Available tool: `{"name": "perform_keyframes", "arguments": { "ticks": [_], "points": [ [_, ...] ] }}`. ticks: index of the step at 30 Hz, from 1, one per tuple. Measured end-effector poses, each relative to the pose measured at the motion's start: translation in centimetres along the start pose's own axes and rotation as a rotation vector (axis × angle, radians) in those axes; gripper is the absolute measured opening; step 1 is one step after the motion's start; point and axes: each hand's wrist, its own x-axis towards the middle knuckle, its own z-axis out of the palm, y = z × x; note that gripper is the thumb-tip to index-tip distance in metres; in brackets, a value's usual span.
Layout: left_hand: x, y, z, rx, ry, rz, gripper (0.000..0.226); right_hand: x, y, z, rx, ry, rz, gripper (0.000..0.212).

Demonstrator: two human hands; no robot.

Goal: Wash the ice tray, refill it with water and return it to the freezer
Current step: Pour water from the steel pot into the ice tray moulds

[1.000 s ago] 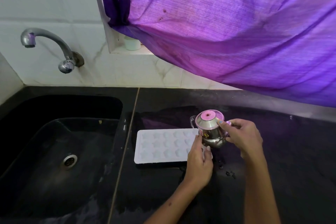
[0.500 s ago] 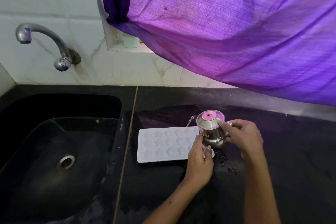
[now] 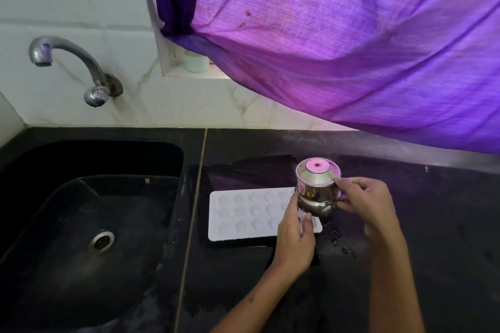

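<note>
The white tray with star-shaped cells lay flat on the black counter, just right of the sink.

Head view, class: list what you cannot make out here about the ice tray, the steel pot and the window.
1. Ice tray: its right end is hidden by the left hand and the steel pot; whether the star cells hold water is too faint to tell.
2. Steel pot: its spout is not visible, and no stream can be made out.
3. Window: covered by the purple curtain, which also half-hides a small white container on the ledge.
</note>
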Motion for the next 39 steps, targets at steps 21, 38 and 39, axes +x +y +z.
{"name": "perform_keyframes", "arguments": {
  "ticks": [21, 38, 39],
  "points": [
    [-0.7, -0.7, -0.7, -0.010, 0.030, -0.023, 0.051, -2.0, -2.0, 1.8, -0.307, 0.027, -0.169, 0.022],
    [-1.0, -0.8, -0.8, 0.029, 0.044, -0.022, 0.044, -2.4, -1.7, 1.8, -0.314, 0.044, -0.136, 0.024],
    [-1.1, -0.7, -0.8, 0.031, 0.045, -0.018, 0.044, -2.5, -1.7, 1.7, -0.313, 0.042, -0.134, 0.024]
  ]
}}
